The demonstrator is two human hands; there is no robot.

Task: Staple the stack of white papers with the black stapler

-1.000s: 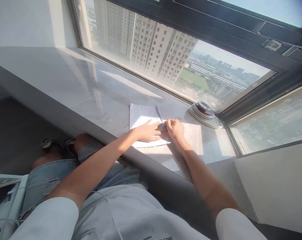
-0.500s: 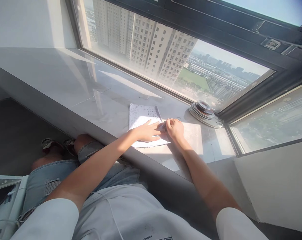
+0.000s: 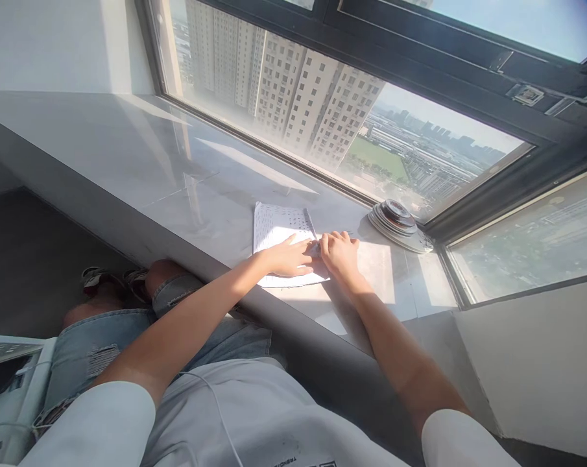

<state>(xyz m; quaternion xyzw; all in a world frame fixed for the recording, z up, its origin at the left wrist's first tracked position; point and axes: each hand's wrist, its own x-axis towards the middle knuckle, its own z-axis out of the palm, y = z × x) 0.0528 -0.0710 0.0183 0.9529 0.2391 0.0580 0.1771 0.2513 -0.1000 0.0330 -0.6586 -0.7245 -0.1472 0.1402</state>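
Note:
A white sheet of paper (image 3: pixel 279 224) with rows of dark marks lies on the sill. My left hand (image 3: pixel 289 259) rests flat on it with fingers spread. My right hand (image 3: pixel 340 257) is at the sheet's right edge, its fingers curled around a small greyish thing (image 3: pixel 315 248). Most of that thing is hidden by the fingers, so I cannot make out its kind. A thin dark strip (image 3: pixel 311 222) runs along the sheet's upper right edge; whether it is a separate object or a folded edge, I cannot tell.
To the right, by the window corner, stands a stack of round discs (image 3: pixel 395 224). The glossy sill (image 3: pixel 176 181) runs along a dark window frame (image 3: pixel 419 84), its front edge close to my body. A white appliance-like object (image 3: pixel 21 389) is at lower left.
My right hand has shifted very slightly left, covering more of the small greyish thing. My left hand stays on the paper. The view has tilted a little.

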